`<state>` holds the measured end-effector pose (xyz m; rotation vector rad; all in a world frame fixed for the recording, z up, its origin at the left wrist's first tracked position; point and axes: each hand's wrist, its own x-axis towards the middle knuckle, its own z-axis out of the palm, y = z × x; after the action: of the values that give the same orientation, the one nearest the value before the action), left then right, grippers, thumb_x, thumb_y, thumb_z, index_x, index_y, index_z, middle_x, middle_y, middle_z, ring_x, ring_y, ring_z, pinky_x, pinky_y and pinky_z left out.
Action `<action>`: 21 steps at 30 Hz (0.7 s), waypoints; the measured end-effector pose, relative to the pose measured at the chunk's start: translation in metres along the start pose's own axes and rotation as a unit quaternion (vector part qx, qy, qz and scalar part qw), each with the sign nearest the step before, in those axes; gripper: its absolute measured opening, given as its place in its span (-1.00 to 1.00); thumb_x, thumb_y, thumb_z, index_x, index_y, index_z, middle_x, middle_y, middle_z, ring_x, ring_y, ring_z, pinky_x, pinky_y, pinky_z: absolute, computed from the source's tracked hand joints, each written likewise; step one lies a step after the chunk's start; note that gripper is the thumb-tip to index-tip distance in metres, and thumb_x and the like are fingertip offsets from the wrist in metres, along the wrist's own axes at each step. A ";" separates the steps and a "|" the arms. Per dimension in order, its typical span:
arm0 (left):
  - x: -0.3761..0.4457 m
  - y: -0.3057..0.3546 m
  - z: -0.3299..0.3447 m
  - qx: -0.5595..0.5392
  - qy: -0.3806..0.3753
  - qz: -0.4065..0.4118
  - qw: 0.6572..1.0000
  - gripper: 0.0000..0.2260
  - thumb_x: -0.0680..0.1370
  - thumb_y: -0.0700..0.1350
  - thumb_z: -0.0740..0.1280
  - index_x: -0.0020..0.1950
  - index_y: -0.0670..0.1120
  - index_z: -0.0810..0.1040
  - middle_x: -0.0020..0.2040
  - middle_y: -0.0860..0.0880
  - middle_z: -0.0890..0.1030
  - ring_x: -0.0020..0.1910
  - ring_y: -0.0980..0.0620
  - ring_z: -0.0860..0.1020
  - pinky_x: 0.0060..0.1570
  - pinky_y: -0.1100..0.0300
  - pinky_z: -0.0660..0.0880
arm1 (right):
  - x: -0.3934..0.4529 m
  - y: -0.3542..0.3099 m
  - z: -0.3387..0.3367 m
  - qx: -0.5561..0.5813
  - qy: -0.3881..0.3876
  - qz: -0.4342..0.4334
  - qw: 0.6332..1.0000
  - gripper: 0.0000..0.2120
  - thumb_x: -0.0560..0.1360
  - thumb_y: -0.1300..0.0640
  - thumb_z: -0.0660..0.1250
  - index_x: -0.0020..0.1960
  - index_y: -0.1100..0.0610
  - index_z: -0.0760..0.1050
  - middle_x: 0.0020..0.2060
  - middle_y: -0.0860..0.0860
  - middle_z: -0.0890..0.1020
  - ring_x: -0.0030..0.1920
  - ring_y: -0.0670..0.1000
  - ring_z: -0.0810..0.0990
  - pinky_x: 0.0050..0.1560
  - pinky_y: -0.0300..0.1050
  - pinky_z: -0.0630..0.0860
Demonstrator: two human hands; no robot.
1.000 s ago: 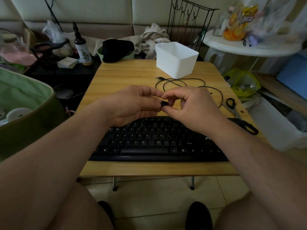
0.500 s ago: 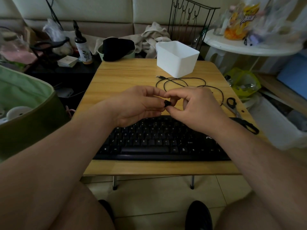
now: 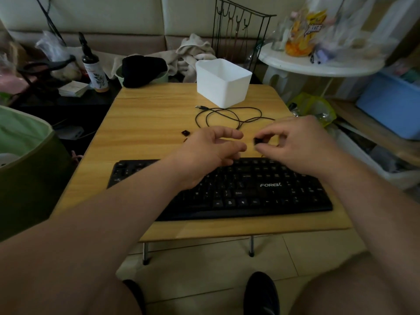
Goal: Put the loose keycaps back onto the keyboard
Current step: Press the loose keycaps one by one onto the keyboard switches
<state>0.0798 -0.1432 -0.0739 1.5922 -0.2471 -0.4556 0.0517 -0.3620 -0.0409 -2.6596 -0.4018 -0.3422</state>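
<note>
Surface: wooden folding table (image 3: 145, 114), black keyboard (image 3: 250, 192) near front edge.
Container: white plastic bin (image 3: 221, 84), contents hidden.
Left hand (image 3: 211, 151): fingers relaxed, holding nothing.
Right hand (image 3: 293, 144): pinching black keycap (image 3: 258, 140).
Loose keycap (image 3: 185, 132): on table.

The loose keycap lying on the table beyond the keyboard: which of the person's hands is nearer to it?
Left. The left hand hovers just right of the loose keycap; the right hand, pinching another keycap, is farther right.

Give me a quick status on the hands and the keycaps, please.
Right hand pinches a keycap above the keyboard. Left hand open, empty. Another loose keycap on the table. Nothing in the way.
</note>
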 end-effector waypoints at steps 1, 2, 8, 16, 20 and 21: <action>-0.002 0.001 0.005 0.063 -0.001 0.020 0.998 -0.81 0.60 -0.12 0.46 0.20 0.04 0.64 0.08 0.00 0.75 0.05 0.04 0.69 0.13 0.10 0.63 | -0.005 0.015 -0.010 -0.007 -0.015 0.043 0.999 -0.81 0.49 0.02 0.54 0.10 -0.08 0.70 -0.19 -0.32 0.57 -0.25 -0.47 0.48 -0.30 -0.45 0.26; -0.004 0.002 0.010 0.128 -0.007 0.042 0.991 -0.82 0.61 -0.07 0.45 0.20 0.11 0.64 0.08 0.09 0.73 0.05 0.13 0.68 0.11 0.13 0.63 | -0.012 0.033 -0.021 -0.009 -0.032 0.086 0.996 -0.81 0.50 0.02 0.53 0.12 -0.09 0.69 -0.17 -0.31 0.57 -0.25 -0.46 0.48 -0.30 -0.45 0.26; -0.007 0.009 0.037 0.433 -0.068 0.130 0.890 -0.79 0.63 0.04 0.40 0.26 0.23 0.62 0.12 0.24 0.59 0.05 0.28 0.54 0.02 0.29 0.53 | -0.055 0.101 -0.043 0.015 -0.143 0.231 0.962 -0.82 0.50 0.04 0.54 -0.02 -0.23 0.65 -0.01 -0.15 0.67 -0.10 -0.24 0.57 -0.20 -0.28 0.37; 0.028 -0.004 0.099 0.518 -0.099 0.194 0.828 -0.66 0.69 0.12 0.20 0.46 0.17 0.51 0.35 0.03 0.50 0.38 -0.07 0.37 0.40 -0.11 0.36 | -0.047 0.113 -0.038 0.014 -0.167 0.210 0.963 -0.83 0.51 0.07 0.54 0.04 -0.15 0.69 -0.20 -0.19 0.68 -0.20 -0.23 0.60 -0.22 -0.26 0.41; 0.036 -0.014 0.118 0.561 -0.093 0.175 0.804 -0.59 0.71 0.13 0.10 0.55 0.16 0.41 0.44 0.02 0.44 0.44 -0.13 0.31 0.41 -0.17 0.29 | -0.042 0.115 -0.036 0.025 -0.156 0.205 0.966 -0.83 0.47 0.05 0.57 -0.06 -0.23 0.69 -0.25 -0.22 0.69 -0.18 -0.18 0.65 -0.10 -0.12 0.56; 0.037 -0.016 0.120 0.568 -0.087 0.175 0.799 -0.59 0.71 0.12 0.09 0.56 0.16 0.40 0.45 0.02 0.43 0.44 -0.13 0.30 0.41 -0.16 0.27 | -0.041 0.115 -0.035 0.028 -0.156 0.200 0.967 -0.81 0.47 0.05 0.57 -0.09 -0.25 0.68 -0.25 -0.22 0.69 -0.18 -0.19 0.64 -0.11 -0.12 0.56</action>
<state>0.0592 -0.2654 -0.0976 2.5962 -1.0974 -0.1237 0.0453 -0.4864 -0.0654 -2.6584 0.0414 0.2108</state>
